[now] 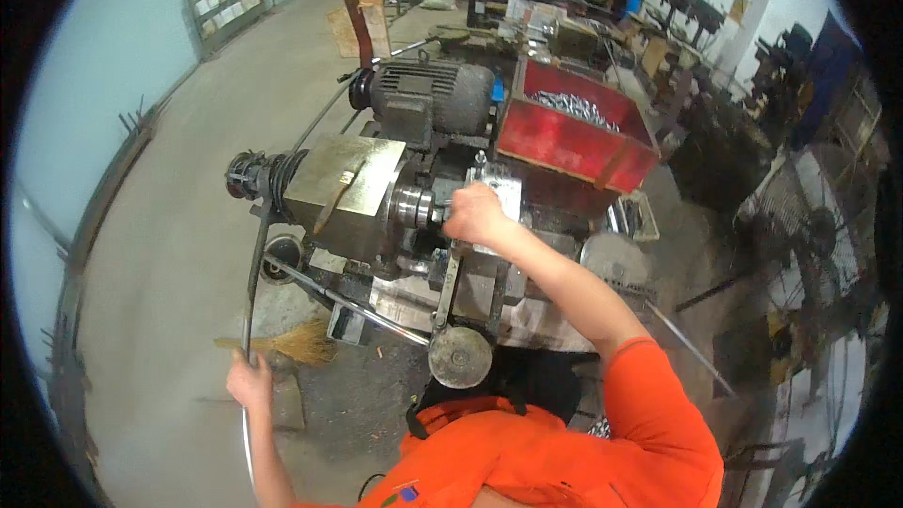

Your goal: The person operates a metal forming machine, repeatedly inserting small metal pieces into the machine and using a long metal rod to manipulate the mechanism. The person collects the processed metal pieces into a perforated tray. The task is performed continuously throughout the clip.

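My left hand (249,381) is wrapped round a long, thin lever rod (254,287), which runs up to the pulley end of a small lathe. My right hand (475,214) is closed just to the right of the lathe's shiny spindle chuck (411,207); what its fingers hold is hidden. A tool with a worn handle, perhaps a brush (337,198), lies on the metal headstock box (310,174). Below my right hand, a flat arm (449,287) leads down to a round metal disc (460,357) close to my body.
Behind the headstock sits a finned electric motor (437,99). A red bin (574,155) of small metal parts stands at the back right. A straw broom (301,343) lies on the floor at left. A large fan (800,216) stands far right.
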Demonstrator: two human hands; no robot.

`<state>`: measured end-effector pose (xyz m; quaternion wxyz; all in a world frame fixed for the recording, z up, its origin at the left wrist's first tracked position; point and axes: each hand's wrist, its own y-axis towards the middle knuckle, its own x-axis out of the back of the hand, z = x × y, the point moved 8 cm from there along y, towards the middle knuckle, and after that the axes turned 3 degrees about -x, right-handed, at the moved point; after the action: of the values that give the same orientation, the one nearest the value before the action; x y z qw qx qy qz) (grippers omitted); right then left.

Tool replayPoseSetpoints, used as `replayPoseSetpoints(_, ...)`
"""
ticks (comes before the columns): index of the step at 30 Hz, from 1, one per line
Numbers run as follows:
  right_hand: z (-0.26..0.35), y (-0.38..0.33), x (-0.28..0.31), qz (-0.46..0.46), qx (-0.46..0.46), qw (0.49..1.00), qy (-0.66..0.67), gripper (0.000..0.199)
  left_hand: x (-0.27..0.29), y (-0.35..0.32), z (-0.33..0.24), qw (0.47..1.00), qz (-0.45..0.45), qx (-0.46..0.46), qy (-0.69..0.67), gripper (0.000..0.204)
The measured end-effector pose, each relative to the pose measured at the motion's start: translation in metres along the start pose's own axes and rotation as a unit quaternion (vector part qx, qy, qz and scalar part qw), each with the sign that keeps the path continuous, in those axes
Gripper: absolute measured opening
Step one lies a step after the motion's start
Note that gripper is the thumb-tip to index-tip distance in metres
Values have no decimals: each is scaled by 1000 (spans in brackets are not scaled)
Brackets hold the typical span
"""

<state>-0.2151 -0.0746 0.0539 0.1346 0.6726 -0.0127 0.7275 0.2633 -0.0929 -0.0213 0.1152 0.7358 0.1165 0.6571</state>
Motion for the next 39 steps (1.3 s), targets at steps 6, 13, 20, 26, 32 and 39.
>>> replayPoseSetpoints(6,-120,-23,128,-230,-42,972,3,42,-1,9,9,998,13,53,4,38)
replayPoseSetpoints(13,-161,-120,132,-226,-31,965,129,43,1,9,-7,993,25,-111,-24,36)
replayPoseSetpoints(20,-249,-331,56,-135,-351,895,239,38,51,-3,-144,922,132,-266,-248,26)
replayPoseSetpoints(26,-274,-530,-54,-66,-516,847,111,35,-72,-29,-258,815,216,-364,-396,23)
replayPoseSetpoints(32,-259,-665,-201,135,-620,767,96,26,-107,-25,-279,843,314,-305,-313,21)
replayPoseSetpoints(39,-264,-634,-220,278,-537,793,75,22,-104,-20,-270,839,218,-384,-318,22)
